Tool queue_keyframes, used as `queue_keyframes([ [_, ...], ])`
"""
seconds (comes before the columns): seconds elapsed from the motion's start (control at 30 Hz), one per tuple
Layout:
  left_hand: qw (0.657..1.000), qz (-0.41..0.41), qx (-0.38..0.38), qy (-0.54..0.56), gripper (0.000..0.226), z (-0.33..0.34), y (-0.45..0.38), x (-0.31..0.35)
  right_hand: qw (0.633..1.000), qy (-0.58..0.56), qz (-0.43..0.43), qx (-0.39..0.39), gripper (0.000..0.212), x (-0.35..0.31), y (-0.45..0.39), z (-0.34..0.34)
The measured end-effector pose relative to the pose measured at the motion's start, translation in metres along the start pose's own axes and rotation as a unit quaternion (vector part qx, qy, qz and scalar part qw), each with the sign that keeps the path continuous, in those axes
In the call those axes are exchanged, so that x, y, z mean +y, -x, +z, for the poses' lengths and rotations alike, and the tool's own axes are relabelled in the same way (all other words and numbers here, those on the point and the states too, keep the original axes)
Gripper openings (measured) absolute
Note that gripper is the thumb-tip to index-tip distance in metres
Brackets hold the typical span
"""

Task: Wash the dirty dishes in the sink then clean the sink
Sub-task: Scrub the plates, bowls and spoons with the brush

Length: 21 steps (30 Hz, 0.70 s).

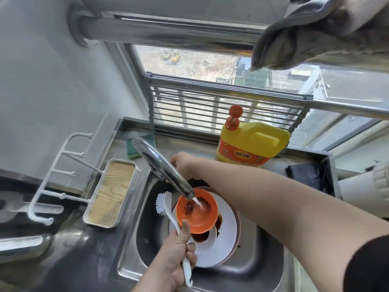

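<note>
Dishes lay stacked in the sink (130, 239) at the lower middle of the frame: an orange bowl (207, 225) with reddish residue sat on a white plate (228, 232), which also carried dark sauce stains. Water ran from the faucet (166, 171) straight into the bowl.

Several things could go wrong from here, in my judgement. The stream hit the curved inside of the bowl, so water and sauce could splash out over the sink edge onto the steel desk (69, 260). The bowl seemed to rest somewhat tilted on the plate, so a hard push of the brush could make it slide or tip. Wet fingers could also slip on the smooth handle.

The left hand (179, 249), in the lower middle, had its grip closed around the white handle of the dish brush (163, 204), thumb laid along the handle and pointing toward the bowl; the bristles stood just beside the bowl's left rim. The right hand (183, 167) reached to the centre of the frame behind the faucet, probably to its control. The spout hid the fingers, so I cannot tell how far that grip was open. A yellow detergent bottle (252, 144) stood near the window.
</note>
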State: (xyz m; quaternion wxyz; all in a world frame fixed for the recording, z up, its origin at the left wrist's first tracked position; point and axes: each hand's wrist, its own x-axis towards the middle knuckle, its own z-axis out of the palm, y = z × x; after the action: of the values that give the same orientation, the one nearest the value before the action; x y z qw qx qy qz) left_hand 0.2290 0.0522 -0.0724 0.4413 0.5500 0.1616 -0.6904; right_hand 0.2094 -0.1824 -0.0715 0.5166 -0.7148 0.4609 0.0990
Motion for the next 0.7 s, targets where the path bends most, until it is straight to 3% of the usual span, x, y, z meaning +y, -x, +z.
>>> queue_keyframes([
  [0.13, 1.0, 0.005, 0.009, 0.014, 0.083, -0.001, 0.001, 0.0, 0.967, -0.223, 0.064, -0.109, 0.028, 0.001, 0.005, -0.013],
  [0.2, 1.0, 0.008, 0.007, 0.016, 0.083, -0.002, 0.001, 0.001, 0.955, -0.264, 0.079, -0.11, 0.042, 0.001, 0.005, -0.011],
  [0.37, 1.0, 0.006, 0.011, 0.018, 0.077, -0.005, 0.001, -0.001, 0.988, -0.14, 0.065, -0.013, 0.027, -0.004, -0.002, 0.01],
  [0.7, 1.0, -0.005, 0.0, 0.019, 0.078, -0.007, -0.002, 0.0, 0.993, -0.063, 0.095, -0.041, 0.015, -0.022, 0.0, 0.0],
])
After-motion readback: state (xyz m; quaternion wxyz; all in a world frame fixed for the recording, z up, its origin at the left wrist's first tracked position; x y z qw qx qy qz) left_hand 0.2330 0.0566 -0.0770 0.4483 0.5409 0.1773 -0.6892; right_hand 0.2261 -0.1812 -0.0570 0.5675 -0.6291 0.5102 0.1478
